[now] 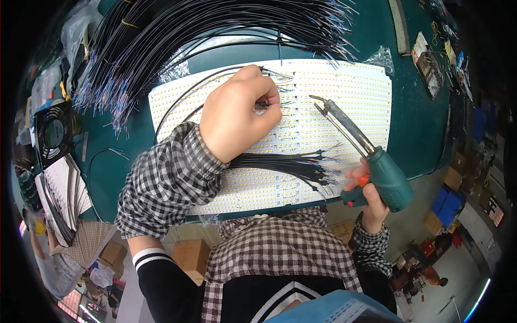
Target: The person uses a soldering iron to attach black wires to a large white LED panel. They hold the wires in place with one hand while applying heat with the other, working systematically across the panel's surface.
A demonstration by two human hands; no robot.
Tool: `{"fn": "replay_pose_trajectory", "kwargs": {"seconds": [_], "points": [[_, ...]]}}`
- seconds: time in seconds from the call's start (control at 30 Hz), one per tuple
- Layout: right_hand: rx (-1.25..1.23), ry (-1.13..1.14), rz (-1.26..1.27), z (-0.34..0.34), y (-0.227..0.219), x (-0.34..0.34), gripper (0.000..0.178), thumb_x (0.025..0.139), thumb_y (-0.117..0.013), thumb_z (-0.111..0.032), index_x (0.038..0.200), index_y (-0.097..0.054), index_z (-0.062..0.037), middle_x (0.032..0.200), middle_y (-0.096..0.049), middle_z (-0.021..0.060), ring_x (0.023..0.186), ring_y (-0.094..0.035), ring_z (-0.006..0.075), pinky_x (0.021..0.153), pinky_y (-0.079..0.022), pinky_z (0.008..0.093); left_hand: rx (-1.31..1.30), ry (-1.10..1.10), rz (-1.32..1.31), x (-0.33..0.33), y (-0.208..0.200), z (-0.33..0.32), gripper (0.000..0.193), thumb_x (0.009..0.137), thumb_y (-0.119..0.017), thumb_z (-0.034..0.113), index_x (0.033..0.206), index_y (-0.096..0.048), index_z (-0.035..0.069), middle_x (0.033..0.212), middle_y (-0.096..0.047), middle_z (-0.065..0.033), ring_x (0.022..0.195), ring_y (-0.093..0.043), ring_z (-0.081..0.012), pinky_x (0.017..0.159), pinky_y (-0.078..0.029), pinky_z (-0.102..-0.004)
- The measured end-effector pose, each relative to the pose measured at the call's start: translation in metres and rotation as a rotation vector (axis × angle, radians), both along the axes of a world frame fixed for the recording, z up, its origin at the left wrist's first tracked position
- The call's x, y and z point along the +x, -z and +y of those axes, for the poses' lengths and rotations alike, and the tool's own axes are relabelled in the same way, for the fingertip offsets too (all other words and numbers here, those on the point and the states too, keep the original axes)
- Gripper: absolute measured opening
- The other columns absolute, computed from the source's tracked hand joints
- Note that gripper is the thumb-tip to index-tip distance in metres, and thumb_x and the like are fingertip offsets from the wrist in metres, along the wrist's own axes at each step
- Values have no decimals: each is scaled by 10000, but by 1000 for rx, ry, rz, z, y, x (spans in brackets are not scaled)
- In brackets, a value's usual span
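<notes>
My left hand (239,113) is closed in a pinch over the white LED panel (344,81). A black cable (195,112) runs in under it, and thin wire ends (285,103) come out past the fingertips. Another black cable (188,92) curves over the panel, its stripped wires lying by the middle seam. In my right hand (372,202) is a green pistol-grip soldering iron (389,177), a finger at its orange trigger. Its metal tip points up and left, just above the panel, apart from the wires. A bundle of short black cables (285,164) lies across the panel's near half.
A large bundle of black cables (215,21) arches behind the panel on the green table (417,134). To the left stand a black fan (54,132) and a stack of white panels (64,194). A worn box (428,64) sits at the right. Another person's arm (46,237) shows far left.
</notes>
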State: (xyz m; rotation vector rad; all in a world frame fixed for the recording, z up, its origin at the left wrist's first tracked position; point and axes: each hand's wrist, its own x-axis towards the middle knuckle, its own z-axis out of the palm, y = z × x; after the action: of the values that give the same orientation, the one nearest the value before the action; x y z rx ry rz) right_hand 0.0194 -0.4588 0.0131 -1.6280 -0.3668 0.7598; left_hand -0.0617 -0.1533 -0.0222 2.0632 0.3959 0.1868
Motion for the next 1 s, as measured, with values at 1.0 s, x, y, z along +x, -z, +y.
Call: {"fn": "replay_pose_trajectory", "kwargs": {"seconds": [1.0], "points": [[-92,-20,-9,13,-1,-4,343,813,-797,-19,1103,-630,59,846,-718,97,768,-685,161,751,-559,314,34,-13,-12,5,0,2,79,751,-693,77,764,-641,20,801,-596,-123,723,-628,-313,643,-507,-406]]}}
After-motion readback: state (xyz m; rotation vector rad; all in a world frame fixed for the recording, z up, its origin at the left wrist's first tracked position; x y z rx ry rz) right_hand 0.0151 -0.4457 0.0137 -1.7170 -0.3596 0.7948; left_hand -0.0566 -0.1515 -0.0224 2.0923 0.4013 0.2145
